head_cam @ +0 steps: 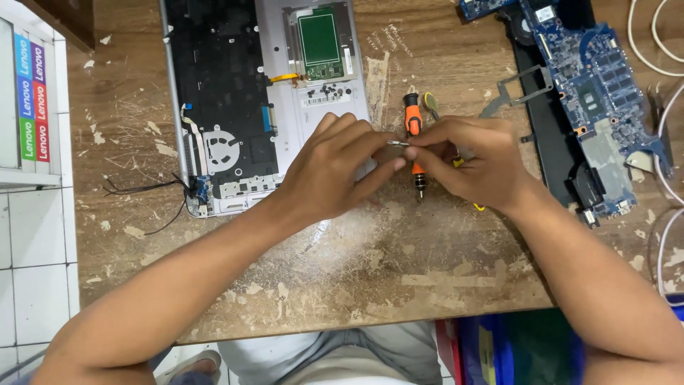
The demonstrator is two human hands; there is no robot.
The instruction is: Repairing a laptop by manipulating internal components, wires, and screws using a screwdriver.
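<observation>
Both forearms reach in from the near edge of the worn wooden table [370, 285], over a lap in grey trousers, and the hands meet above the middle of it. Left hand [335, 171] has its fingers bent and drawn together, pinching one end of a small silvery metal piece [397, 143]; the right hand [474, 160] pinches the other end with thumb and forefinger, so the little part is held between the two sets of fingertips, just above the tabletop. It is too small to say exactly what it is.

Right under the fingertips lies an orange-and-black screwdriver [414, 135], its handle pointing away and its dark tip toward the person; I cannot tell whether either hand touches it. A bit of yellow peeks out beneath the right hand.

Beyond the left hand sits an opened laptop base [242, 93], with a fan opening, a green circuit board at the far end and loose black wires trailing off its left corner. To the right, well apart from the hands, a blue motherboard [591, 78] lies on a dark panel, with white cables [659, 43] curling past it.
</observation>
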